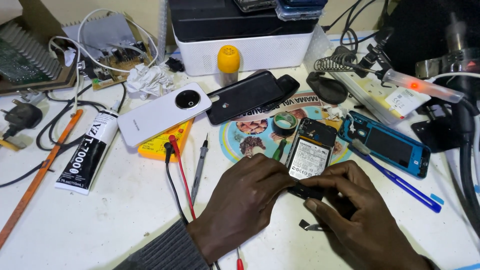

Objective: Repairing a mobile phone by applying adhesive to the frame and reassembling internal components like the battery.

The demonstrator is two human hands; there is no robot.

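Both hands meet low on the desk [100, 215] — left hand [245, 200] and right hand [350, 205] pinch the bottom end of an opened phone [311, 152], battery up. Beyond the left hand lie probes [182, 170]; past the right, a blue frame [385, 145].

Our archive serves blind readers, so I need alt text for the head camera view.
Two hands, left hand and right hand, grip the lower end of an opened phone with its battery exposed, on a cluttered white workbench. Nearby lie a white phone, glue tube and blue phone frame.
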